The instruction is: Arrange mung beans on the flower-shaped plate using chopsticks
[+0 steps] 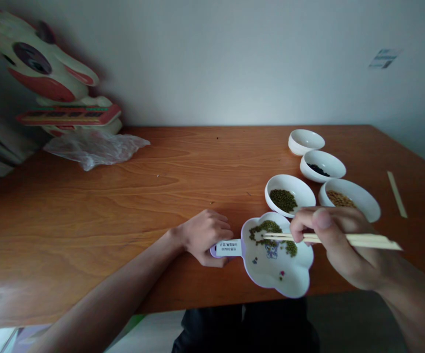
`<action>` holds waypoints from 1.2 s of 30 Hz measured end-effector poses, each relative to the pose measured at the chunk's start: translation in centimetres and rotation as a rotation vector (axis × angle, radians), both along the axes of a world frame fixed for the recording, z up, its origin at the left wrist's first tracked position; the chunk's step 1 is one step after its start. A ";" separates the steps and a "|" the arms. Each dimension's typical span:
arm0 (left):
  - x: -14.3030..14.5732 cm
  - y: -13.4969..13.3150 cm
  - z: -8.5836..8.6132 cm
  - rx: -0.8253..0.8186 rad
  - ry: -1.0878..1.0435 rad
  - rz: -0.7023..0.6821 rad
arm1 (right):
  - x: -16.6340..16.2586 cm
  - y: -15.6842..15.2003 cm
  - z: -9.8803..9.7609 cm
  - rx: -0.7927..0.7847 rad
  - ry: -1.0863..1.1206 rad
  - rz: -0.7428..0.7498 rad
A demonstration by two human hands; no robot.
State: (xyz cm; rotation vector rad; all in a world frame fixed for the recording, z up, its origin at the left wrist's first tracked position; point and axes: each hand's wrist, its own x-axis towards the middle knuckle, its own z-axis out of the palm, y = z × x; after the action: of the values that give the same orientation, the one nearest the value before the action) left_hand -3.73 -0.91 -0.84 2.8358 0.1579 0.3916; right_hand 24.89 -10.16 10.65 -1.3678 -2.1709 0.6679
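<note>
Pinched chopsticks w/ R hand, tips among green beans

Held flower-shaped dish by labelled handle w/ curled L hand, underside of grip hidden. Had dish at table's front edge, beans mostly twd far side. Had green-bean bowl just behind, tan-bit bowl to its R, black-bit bowl farther back.

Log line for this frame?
left hand: holds dish handle | right hand: holds chopsticks, tips at green beans | white bowls: beyond dish
</note>
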 end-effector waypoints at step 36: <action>0.0 -0.1 0.1 -0.029 -0.019 -0.006 | -0.9 1.2 0.8 -0.025 0.004 0.014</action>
State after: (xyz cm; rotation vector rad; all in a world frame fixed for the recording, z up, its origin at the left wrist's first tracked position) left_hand -3.71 -1.05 -0.70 2.8022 0.1501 0.4108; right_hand 23.94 -8.99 11.43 -1.3642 -2.1779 0.7040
